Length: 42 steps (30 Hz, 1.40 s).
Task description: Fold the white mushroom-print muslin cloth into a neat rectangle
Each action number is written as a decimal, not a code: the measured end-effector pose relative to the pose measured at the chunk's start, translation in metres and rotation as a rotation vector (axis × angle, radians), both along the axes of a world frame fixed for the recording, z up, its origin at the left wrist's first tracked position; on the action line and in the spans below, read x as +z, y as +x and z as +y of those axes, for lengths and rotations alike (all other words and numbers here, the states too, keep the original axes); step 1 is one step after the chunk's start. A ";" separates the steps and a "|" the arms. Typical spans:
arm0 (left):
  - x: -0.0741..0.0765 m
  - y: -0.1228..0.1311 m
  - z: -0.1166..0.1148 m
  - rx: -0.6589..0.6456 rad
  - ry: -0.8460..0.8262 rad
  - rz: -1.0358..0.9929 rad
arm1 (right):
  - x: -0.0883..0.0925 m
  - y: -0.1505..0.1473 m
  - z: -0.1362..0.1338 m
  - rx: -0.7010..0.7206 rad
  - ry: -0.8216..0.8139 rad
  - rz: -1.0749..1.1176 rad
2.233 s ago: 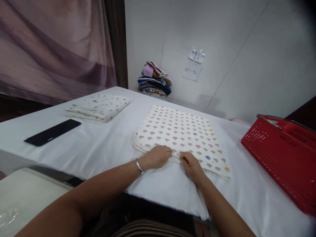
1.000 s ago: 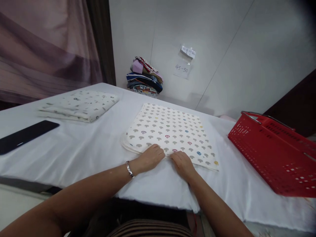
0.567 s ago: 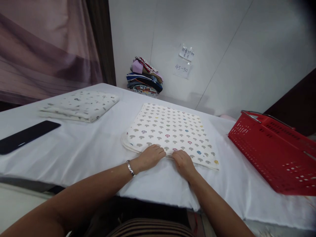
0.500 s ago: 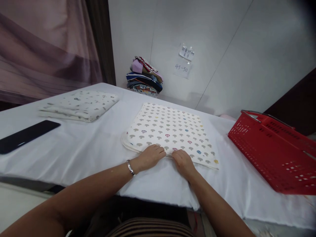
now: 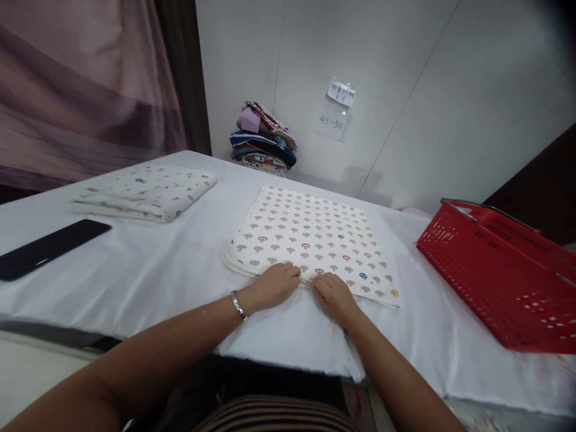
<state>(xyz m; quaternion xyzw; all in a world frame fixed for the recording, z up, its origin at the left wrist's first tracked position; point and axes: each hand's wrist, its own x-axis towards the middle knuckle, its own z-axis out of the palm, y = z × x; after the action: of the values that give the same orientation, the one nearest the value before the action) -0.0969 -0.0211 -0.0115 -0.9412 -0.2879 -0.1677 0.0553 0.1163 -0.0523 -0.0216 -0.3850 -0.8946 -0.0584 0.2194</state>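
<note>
I note little change: left hand and right hand still pinch the near edge of the layered mushroom-print cloth, so it stays flat.

A white cloth, printed with grey and a few coloured mushrooms, lies folded in flat layers on the white surface.

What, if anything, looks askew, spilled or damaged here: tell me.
Nothing looks spilled or damaged. At the near left corner of the mushroom-print cloth, lower layers peek out past the top one, so the edges look slightly uneven. The cloth pile by the wall is also untidy, its layers jutting out unevenly.
</note>
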 end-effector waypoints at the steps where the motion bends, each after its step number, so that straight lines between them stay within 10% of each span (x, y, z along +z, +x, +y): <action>1: -0.001 0.000 0.001 0.003 0.006 -0.001 | 0.000 0.000 0.000 -0.003 -0.007 0.003; 42: -0.001 0.021 0.002 -0.027 -0.035 -0.038 | -0.003 -0.003 0.006 -0.038 0.104 0.095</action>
<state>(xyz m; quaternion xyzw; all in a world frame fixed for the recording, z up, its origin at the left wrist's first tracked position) -0.0760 -0.0193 -0.0122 -0.9425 -0.2792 -0.1813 0.0312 0.1135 -0.0467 -0.0243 -0.3924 -0.8715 -0.0907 0.2799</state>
